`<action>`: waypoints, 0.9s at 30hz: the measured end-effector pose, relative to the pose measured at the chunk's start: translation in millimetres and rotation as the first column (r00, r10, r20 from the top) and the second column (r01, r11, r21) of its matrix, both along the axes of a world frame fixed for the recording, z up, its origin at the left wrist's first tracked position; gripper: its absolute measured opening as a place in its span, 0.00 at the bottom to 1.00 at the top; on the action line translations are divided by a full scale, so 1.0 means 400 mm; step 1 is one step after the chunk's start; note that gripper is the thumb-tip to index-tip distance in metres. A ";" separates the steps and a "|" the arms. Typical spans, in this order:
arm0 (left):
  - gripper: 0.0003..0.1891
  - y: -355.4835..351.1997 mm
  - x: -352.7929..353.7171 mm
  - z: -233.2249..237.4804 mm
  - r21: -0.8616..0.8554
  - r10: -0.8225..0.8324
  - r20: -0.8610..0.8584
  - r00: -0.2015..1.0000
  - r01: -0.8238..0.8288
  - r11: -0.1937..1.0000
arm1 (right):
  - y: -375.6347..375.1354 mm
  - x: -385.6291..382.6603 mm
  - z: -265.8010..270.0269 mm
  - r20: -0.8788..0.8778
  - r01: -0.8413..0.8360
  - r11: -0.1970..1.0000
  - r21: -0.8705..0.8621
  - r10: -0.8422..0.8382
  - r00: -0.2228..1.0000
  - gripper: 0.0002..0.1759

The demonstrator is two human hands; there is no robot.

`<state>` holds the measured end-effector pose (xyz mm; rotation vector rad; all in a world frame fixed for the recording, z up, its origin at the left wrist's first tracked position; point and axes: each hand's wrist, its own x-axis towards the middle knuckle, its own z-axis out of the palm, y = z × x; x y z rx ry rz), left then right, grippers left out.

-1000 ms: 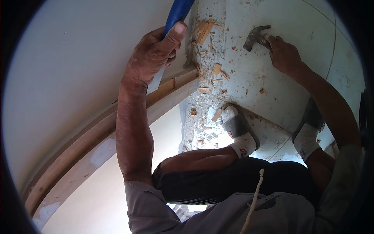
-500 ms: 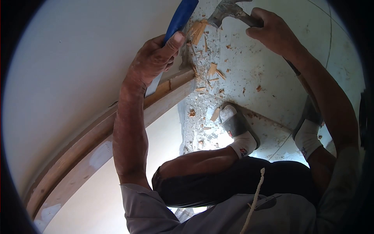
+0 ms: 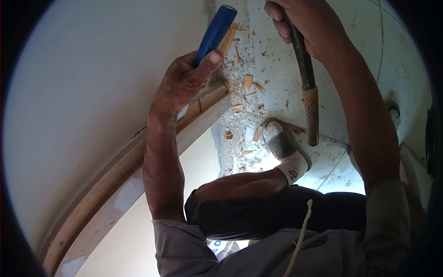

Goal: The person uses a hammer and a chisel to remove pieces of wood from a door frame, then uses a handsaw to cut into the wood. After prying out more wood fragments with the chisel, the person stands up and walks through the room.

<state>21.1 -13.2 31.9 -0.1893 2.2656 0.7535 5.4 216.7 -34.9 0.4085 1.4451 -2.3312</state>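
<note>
My left hand [image 3: 187,83] is wrapped round the blue handle of a chisel [image 3: 216,34]. A short stretch of its metal blade shows below the hand, close to a long wooden frame piece [image 3: 200,104]; the cutting tip is hidden behind my wrist. At the top edge my right hand [image 3: 309,23] grips the shaft of a hammer [image 3: 302,60], whose textured handle end hangs down toward the floor. The hammer's head is out of view. Between the two hands there is a gap, and the hammer is apart from the chisel.
Wood chips [image 3: 248,82] and crumbs lie scattered over the tiled floor [image 3: 341,97] and a rough concrete strip [image 3: 235,122]. A pale wall [image 3: 87,74] rises at the left beside the frame piece. My sandalled foot [image 3: 281,141] rests near the debris.
My right hand has moved up and slightly left, raising the hammer so its head has left the view. My left hand and the chisel sit slightly lower in the view.
</note>
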 end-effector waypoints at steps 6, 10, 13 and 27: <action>0.37 -0.008 -0.016 -0.012 -0.005 0.021 -0.048 0.999 -0.021 1.000 | 0.048 0.045 0.023 0.014 -0.107 0.989 0.102 0.106 0.994 0.17; 0.43 -0.006 -0.009 -0.016 -0.062 0.089 -0.043 0.995 -0.092 0.994 | 0.075 0.092 -0.019 -0.052 -0.223 0.970 0.093 0.228 0.972 0.21; 0.44 0.001 0.004 -0.019 -0.091 0.074 -0.063 0.995 -0.080 0.993 | 0.094 0.099 0.036 0.007 -0.182 0.952 0.244 0.186 0.982 0.24; 0.45 -0.001 0.002 -0.006 -0.079 0.052 -0.133 0.990 -0.063 0.995 | 0.082 0.095 0.067 -0.042 -0.152 0.969 0.195 0.163 0.986 0.27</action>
